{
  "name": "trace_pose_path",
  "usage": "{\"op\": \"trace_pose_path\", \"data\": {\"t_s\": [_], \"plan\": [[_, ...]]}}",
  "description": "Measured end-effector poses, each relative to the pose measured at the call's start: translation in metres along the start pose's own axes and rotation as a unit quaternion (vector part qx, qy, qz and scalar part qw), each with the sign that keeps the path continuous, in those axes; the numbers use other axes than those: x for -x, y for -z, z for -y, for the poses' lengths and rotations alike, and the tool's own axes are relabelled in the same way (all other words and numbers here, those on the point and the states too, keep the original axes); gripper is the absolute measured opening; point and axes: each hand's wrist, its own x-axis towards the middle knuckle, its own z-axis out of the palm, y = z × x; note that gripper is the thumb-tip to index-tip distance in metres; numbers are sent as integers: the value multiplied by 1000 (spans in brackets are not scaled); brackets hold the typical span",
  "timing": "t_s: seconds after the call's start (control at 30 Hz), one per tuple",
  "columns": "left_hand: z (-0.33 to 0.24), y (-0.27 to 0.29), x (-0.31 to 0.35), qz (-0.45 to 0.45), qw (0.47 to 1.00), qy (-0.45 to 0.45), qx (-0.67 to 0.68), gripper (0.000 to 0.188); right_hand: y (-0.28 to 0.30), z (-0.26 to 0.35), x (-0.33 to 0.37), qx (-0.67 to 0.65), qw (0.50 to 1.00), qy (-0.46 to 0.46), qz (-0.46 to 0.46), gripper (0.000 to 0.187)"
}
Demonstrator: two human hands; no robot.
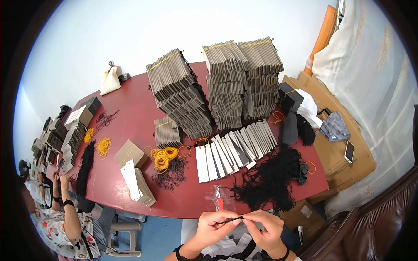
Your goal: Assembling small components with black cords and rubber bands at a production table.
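At the table's near edge, my left hand (213, 227) and my right hand (264, 228) meet, fingertips pinched together on a short black cord (230, 220). The cord runs across my left fingers to my right fingertips; its ends are hard to make out. Just beyond my hands lies a clear plastic bag (217, 191) with an orange-red piece (220, 203) by it. A tangled heap of black cords (270, 180) spreads beyond my right hand. Past the bag, a row of white and grey cards (235, 150) is fanned out on the red table (126, 95).
Tall stacks of banded grey cards (226, 82) stand at the back. Yellow rubber bands (163, 158), thin black loops (172, 176) and a card stack (141, 189) lie left of centre. A phone (349, 152) rests on cardboard (335, 169) at right. Other people (65, 226) work at left.
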Motion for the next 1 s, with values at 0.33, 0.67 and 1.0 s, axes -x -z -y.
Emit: {"op": "trace_pose_path", "data": {"t_s": [0.33, 0.67, 1.0], "plan": [[3, -18, -3, -135, 956, -81, -247, 13, -17, -10, 2, 132, 990, -1, -52, 16], [1, -8, -12, -88, 898, -214, -374, 15, -3, -17, -1, 52, 989, -122, 70, 11], [6, 10, -7, -10, 977, 171, 123, 8, 1, -14, -6, 113, 989, -14, 97, 14]]}}
